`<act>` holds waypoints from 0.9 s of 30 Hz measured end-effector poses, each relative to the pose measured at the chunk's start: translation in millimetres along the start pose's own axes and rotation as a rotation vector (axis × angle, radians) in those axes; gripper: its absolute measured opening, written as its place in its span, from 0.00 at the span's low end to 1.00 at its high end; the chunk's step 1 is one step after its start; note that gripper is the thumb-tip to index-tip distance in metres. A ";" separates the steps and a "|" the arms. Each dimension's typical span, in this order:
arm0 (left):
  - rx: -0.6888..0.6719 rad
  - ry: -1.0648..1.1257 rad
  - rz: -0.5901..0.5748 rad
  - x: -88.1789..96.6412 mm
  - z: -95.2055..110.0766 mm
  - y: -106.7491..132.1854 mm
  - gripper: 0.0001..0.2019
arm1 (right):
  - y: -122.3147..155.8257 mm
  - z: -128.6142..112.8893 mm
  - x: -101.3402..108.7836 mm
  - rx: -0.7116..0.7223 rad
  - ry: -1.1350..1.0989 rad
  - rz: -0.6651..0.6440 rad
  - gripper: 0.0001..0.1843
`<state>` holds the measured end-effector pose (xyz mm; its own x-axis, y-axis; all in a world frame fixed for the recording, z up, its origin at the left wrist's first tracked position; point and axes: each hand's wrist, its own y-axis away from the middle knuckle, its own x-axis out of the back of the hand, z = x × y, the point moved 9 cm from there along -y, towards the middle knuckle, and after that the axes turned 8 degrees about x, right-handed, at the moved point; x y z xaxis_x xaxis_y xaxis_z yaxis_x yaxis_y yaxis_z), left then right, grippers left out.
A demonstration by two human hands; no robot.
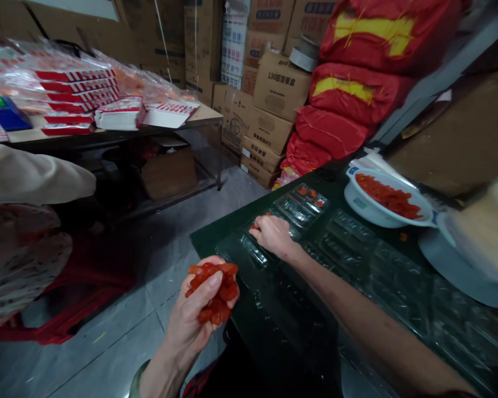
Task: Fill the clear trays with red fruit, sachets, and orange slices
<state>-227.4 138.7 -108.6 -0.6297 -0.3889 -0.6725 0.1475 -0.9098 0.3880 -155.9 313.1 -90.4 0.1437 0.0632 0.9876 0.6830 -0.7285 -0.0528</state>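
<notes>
Now, the left hand (186,315) holds a bunch of red diced pieces (216,296) against the palm, with its fingers (209,280) closed around them, just past the near edge of the dark surface (205,237) and above the floor. The right hand (276,236) rests on a clear plastic tray (249,249); its fingers (259,232) bend downward, and I cannot tell if they grip something. Few red pieces lie in a farther tray (301,200). Near the far corner of the surface stands a white bowl (377,210) with more red pieces inside. At the left side, a cream sleeve (29,174) of another person shows.
</notes>
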 end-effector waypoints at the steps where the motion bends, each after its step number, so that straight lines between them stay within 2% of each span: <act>1: -0.001 0.011 0.020 1.2 0.1 0.0 0.14 | 1.4 -1.8 -1.3 -0.006 0.021 -0.008 0.10; 4: -0.004 0.047 0.074 5.2 0.8 1.7 0.16 | 5.7 7.5 7.2 -0.065 -0.020 0.049 0.11; 8: -0.009 0.036 0.065 4.6 1.2 3.2 0.15 | 14.2 50.9 30.3 -0.251 -0.181 0.195 0.07; 12: -0.010 0.041 0.022 -0.3 -2.3 0.4 0.14 | 14.6 77.0 20.9 -0.293 -0.384 0.132 0.04; 16: 0.023 0.073 0.038 -1.8 -7.7 -1.9 0.15 | 20.2 91.4 15.1 -0.311 -0.528 0.142 0.02; 20: 0.022 0.075 0.039 -4.5 -7.6 0.2 0.16 | 34.7 105.6 23.7 -0.327 -0.728 0.175 0.14; 22: 0.027 0.050 0.027 -6.9 -9.1 1.5 0.15 | 41.2 109.4 26.2 -0.328 -0.790 0.171 0.16; 27: 0.034 0.013 -0.043 -15.7 -14.8 4.0 0.13 | 46.3 107.7 17.4 -0.314 -0.749 0.150 0.12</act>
<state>-205.6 139.0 -105.8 -0.6247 -0.3513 -0.6974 0.0945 -0.9205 0.3791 -44.7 353.9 -91.5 0.7326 0.3071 0.6075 0.4023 -0.9152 -0.0225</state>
